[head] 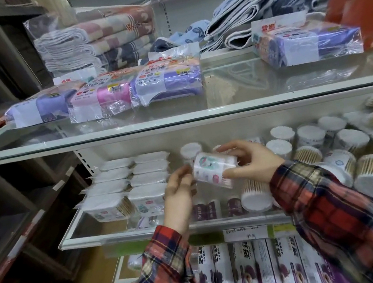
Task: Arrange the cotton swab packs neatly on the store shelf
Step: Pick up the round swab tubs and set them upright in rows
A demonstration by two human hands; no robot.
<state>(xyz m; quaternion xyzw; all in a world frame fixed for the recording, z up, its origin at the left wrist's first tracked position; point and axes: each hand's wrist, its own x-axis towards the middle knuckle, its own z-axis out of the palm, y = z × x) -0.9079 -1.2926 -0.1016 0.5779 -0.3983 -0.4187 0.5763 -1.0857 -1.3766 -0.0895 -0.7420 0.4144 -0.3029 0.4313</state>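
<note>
The right hand (pixel 249 160) grips a round swab pack (pixel 212 170) on its side, above the middle shelf (pixel 132 234); the left hand (pixel 178 189) touches its end with loosely bent fingers, and whether they grip it is hard to tell; the label print is blurred; flat packs (pixel 126 188) stand in two rows at left; round packs (pixel 330 149), white tips up, crowd the right, cut off by the edge.
</note>
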